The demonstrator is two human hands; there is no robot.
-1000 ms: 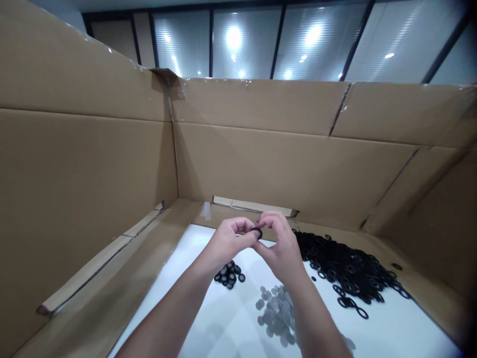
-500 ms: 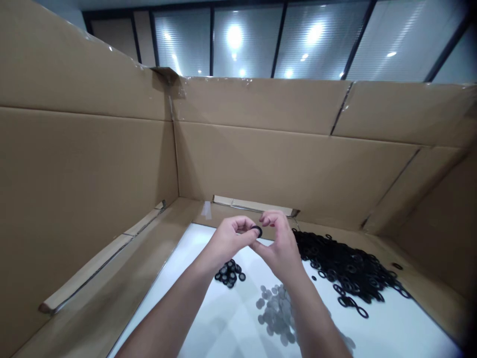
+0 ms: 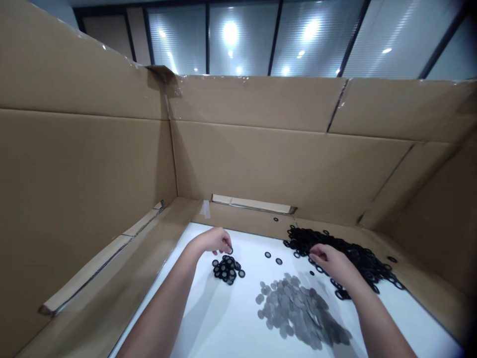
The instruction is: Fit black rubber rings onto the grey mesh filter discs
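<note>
My left hand [image 3: 216,240] pinches a small black ring [image 3: 230,251] by its edge, just above a small heap of black rings with grey centres [image 3: 226,270]. At the near edge of the big pile of black rings [image 3: 354,256], my right hand [image 3: 331,259] has its fingers pressed together; whatever may be between them is hidden. Two ringed discs [image 3: 278,261] lie apart on the white board between my hands. Nearer to me spreads a heap of thin grey discs [image 3: 298,308].
Tall cardboard walls [image 3: 253,154] enclose the white board [image 3: 208,318] at the left, back and right. A folded cardboard strip [image 3: 253,204] runs along the back wall's foot, another [image 3: 108,253] along the left. One loose ring [image 3: 276,219] lies on the cardboard behind the board.
My hands, together over the board's middle before, have moved apart. The left went left to the small heap with a ring; the right went right to the black ring pile.
</note>
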